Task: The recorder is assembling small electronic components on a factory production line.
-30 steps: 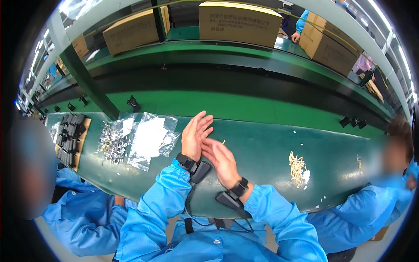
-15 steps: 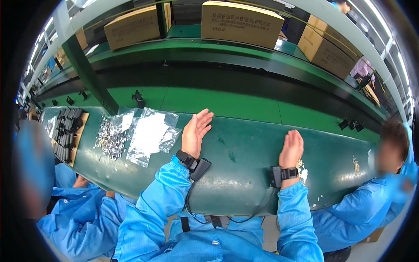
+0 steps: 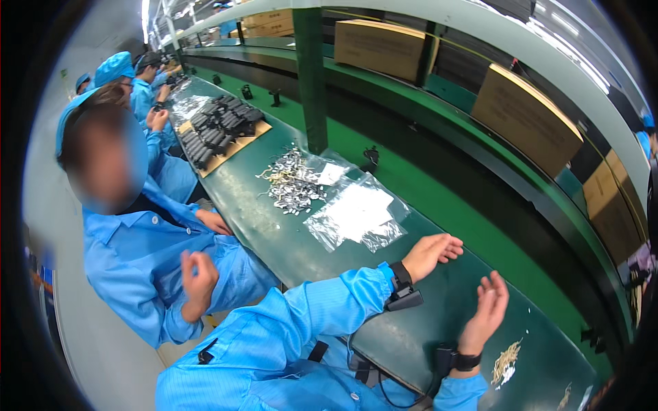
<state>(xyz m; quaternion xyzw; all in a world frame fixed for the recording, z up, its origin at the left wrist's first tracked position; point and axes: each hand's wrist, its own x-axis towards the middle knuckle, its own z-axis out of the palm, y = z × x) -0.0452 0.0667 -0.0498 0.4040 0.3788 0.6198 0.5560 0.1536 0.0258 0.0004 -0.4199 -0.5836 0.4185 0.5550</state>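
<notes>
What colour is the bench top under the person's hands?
Dark green, seen clearly in the head view: the bench top.

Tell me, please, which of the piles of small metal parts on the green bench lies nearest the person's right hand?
The small golden pile just beside the right hand; the larger silvery pile lies far off, past the clear plastic bags.

My left hand (image 3: 430,251) rests flat on the green table (image 3: 274,226), just beside a clear plastic bag (image 3: 356,218). My right hand (image 3: 486,312) is raised, open and empty, near a small pile of pale bits (image 3: 507,362).
</notes>
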